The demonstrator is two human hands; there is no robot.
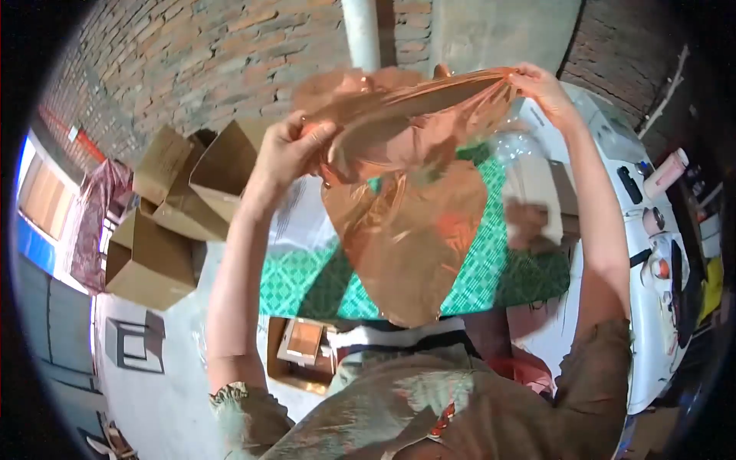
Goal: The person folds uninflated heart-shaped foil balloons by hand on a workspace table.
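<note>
A thin, shiny orange-brown plastic bag (414, 245) is stretched between my two hands above the table's green patterned cover (295, 287). My left hand (295, 146) grips one side of its upper edge, with the fingers closed on it. At the other end of that edge, my right hand (540, 90) pinches the plastic. The bag's mouth is pulled wide, and its lower part hangs down to the cover's front edge. Whether anything is inside cannot be made out.
Open cardboard boxes (153, 261) stand at the left. Another box (299, 356) with small items sits below the table's front edge. Beige packets (529, 199) lie beyond the bag at the right. A white table (640, 307) at the far right holds bottles and tools.
</note>
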